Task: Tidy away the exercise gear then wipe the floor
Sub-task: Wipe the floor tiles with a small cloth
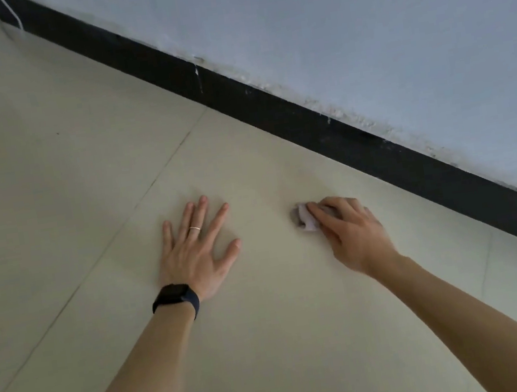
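The cloth (306, 219), small and crumpled, lies on the floor (83, 187) under the right hand (353, 232), whose fingers curl over it and hold it down (one end pokes out past the fingertips). The left hand (196, 251) lies flat on the tile, apart from the cloth, fingers spread, wearing a ring (194, 228) and a black watch (175, 297). Just beyond runs a black skirting (307, 126) under a pale wall (358, 15)

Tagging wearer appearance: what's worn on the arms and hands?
No sleeves in view. Left hand: thin pale ring on a finger, black watch with dark band at the wrist. Right hand: nothing worn that shows.
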The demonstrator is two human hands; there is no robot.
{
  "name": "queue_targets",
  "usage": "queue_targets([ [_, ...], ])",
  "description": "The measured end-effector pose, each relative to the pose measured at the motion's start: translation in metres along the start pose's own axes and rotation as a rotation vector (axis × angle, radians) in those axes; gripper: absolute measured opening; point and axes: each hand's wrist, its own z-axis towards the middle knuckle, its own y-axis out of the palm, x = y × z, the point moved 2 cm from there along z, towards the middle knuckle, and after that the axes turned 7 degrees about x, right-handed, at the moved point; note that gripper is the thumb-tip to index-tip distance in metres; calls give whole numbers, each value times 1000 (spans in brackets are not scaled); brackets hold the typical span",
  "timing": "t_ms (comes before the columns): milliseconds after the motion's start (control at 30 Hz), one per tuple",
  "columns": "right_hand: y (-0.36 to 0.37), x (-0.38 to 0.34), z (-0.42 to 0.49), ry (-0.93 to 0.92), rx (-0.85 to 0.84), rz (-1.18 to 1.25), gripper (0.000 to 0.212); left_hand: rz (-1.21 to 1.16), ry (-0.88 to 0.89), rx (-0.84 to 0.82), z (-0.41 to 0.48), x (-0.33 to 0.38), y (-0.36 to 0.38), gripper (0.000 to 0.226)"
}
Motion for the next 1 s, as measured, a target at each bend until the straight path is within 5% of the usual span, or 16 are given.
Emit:
queue_targets([
  [167,5,14,41,648,111,-82,40,1,-11,-13,3,0,-2,69],
  [233,13,-17,50,533,123,14,41,-8,-13,-12,3,1,-1,70],
  [333,23,-50,47,2,36,54,44,-39,-24,13,4,0,-2,70],
  [400,22,-35,64,-136,-18,40,47,-24,-22,8,4,0,-1,71],
  [567,21,-20,98,375,82,-118,49,-21,-22,10,5,0,0,70],
  [767,31,-61,92,-236,-30,29,56,-57,-36,19,2,-2,-3,71],
  [833,32,-39,112,-162,9,-67,53,-53,-33,13,2,-2,-3,72],
  [933,37,-40,129,263,107,-78,52,-59,-34,7,2,-3,-4,71],
  [1000,44,-68,123,246,67,14,54,-79,-39,20,2,-2,-4,72],
])
